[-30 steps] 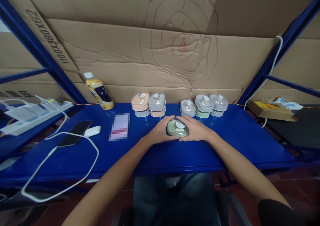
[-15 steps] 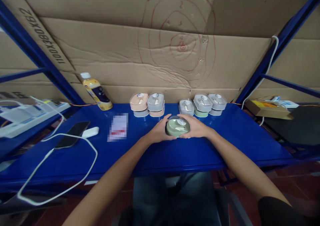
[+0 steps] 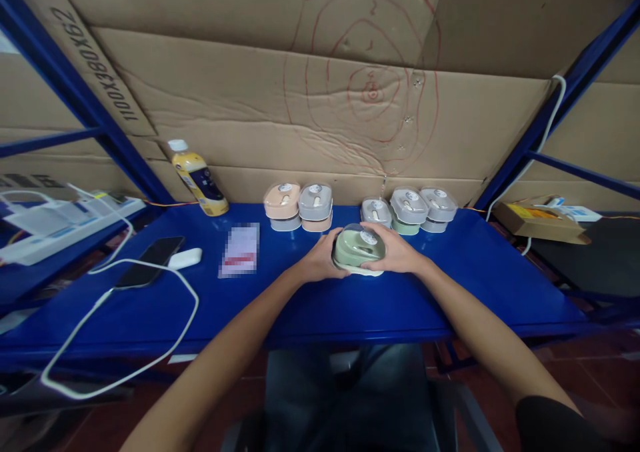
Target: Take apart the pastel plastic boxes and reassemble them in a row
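The left hand [image 3: 320,257] and right hand [image 3: 400,249] curl around opposite sides of the green container [image 3: 353,249], gripping it between them, neither nearer. Its long axis appears to run from hand to hand, roughly along the front edge of the table [image 3: 320,315]. Whether its base touches is unclear. Beyond it, a small grey container [image 3: 376,209] stands near the back edge.

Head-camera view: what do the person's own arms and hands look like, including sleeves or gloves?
The left hand and right hand are bare, with no gloves, rings or watch visible. The left forearm and right forearm are uncovered. A plain black cloth sleeve begins beyond the right forearm; no left sleeve shows.
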Available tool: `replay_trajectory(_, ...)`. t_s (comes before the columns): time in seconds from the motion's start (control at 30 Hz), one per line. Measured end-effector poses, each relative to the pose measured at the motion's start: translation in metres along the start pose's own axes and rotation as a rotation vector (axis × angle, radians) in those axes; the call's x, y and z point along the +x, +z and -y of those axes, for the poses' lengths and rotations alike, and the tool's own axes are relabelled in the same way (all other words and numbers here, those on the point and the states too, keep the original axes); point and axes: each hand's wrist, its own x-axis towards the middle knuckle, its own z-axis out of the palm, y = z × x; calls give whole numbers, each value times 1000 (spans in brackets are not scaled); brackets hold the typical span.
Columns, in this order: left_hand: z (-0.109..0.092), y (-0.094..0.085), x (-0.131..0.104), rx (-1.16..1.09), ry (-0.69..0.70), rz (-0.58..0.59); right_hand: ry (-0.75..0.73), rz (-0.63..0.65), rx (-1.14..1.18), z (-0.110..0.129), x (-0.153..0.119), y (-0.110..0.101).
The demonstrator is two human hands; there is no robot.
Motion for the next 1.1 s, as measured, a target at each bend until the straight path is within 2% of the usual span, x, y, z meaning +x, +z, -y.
replay_trajectory(0.23,2,-17,0,228,-41,-66,27,-8,6,-5,-3,-24)
replay_trajectory(0.37,-5,-27,-1,390,-77,-91,26,98,44,-3,-5,-34)
replay_trajectory(0.6,-2,-25,-1,472,-90,-109,-22,245,149,9,-8,-32)
replay_trajectory(0.73,0,-25,0,465,-79,-115,-72,309,118,13,-8,-26)
replay_trajectory(0.87,2,-25,0,443,-70,-121,-124,309,53,12,-7,-19)
replay_trajectory(1.0,1,-26,0,403,-56,-139,-81,318,50,11,-7,-22)
replay_trajectory(1.1,-1,-26,0,417,-67,-122,-37,221,99,8,-6,-29)
